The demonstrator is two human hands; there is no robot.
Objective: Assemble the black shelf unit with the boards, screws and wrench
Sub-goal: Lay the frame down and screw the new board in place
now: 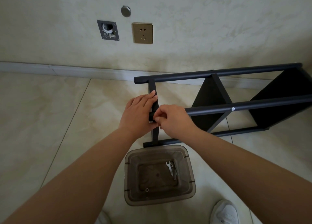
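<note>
Right end of shelf unit (pixel 253 105) cut off at frame's right edge; right hand (pixel 173 119) hides whatever its fingertips pinch.

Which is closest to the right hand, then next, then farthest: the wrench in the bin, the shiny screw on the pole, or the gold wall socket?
From the right hand:
1. Shiny screw, on the pole to its right.
2. Wrench, down in the bin.
3. Gold wall socket, up on the wall.

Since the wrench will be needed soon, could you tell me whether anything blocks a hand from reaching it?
Nothing visible does: the wrench lies uncovered in the open-topped bin, below the right hand.
</note>
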